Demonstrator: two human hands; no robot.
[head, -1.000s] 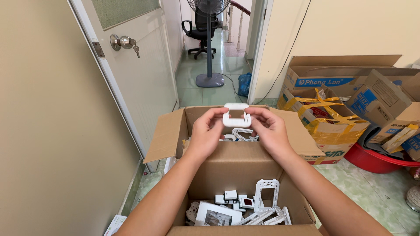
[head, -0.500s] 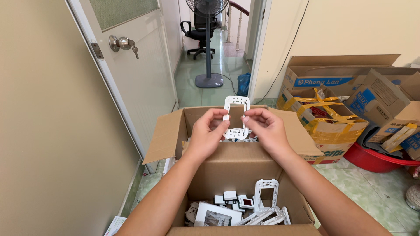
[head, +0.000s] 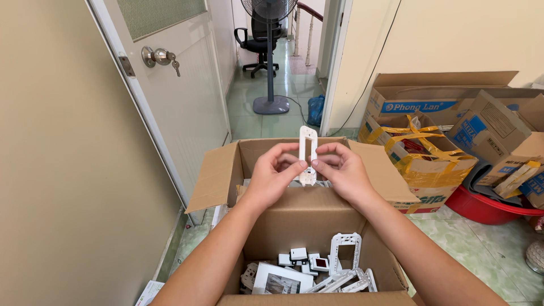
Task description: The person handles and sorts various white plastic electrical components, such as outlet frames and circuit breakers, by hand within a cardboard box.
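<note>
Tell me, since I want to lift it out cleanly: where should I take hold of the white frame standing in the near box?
Grip the white frame by its top bar, coming from above. It stands nearly upright among loose white parts, so the open top end is free while its base is buried.

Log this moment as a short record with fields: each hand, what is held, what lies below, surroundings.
left hand: pinches the lower end of the white plastic frame
right hand: pinches the same end from the other side
frame: upright, slotted, raised over the open cardboard box
box contents: loose white plastic parts
surroundings: door on the left, standing fan beyond, taped cartons and red basin on the right
</note>
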